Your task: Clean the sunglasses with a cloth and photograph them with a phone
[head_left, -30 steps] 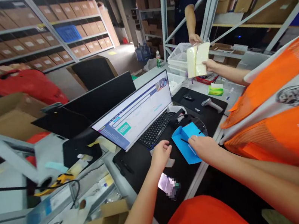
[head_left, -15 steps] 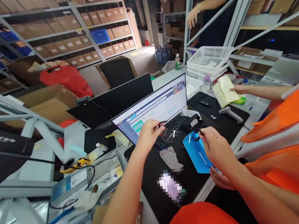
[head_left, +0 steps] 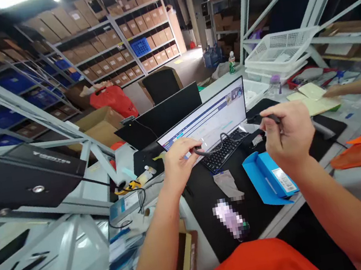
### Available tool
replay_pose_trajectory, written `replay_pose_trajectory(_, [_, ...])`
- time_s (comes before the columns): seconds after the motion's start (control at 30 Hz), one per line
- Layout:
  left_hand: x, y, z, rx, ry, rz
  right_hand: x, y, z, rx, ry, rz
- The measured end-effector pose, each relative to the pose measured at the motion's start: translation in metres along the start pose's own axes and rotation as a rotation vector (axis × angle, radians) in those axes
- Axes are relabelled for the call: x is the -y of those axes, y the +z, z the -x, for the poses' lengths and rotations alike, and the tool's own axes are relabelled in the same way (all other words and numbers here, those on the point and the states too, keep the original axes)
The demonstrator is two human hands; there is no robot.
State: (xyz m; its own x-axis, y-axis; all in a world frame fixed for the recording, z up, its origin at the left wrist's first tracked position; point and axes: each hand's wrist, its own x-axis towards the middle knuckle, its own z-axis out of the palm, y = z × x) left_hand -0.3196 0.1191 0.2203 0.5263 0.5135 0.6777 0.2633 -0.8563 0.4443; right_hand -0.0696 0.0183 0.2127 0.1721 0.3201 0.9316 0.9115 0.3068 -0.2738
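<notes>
My left hand is closed in a pinch on one end of a thin black cable, in front of the monitor. The cable bends in a loop above the keyboard towards my right hand, whose closed fingers grip another dark part of it. What exactly the cable belongs to is hard to make out. Below my right hand an open blue box with a white label lies on the black desk mat. A grey pouch and a blurred-out phone-like object rest beside it.
A monitor stands behind the keyboard. White plastic baskets are stacked at the back right. At right, a co-worker's hand touches a pale yellow packet. A metal rack frame and boxes crowd the left.
Both hands have risen, and the cable is now stretched between them. My right hand has left the blue box, which lies on the mat. The view has turned left.
</notes>
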Motion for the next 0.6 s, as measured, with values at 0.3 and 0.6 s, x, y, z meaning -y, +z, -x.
replay_pose_trajectory(0.3, [-0.014,0.012,0.017,-0.166,0.146,-0.122,0.021,-0.013,-0.029,-0.074,-0.2,-0.069])
replay_pose_trajectory(0.6, [-0.024,0.01,0.018,-0.288,0.042,-0.155,0.009,-0.028,-0.011,-0.074,-0.165,0.005])
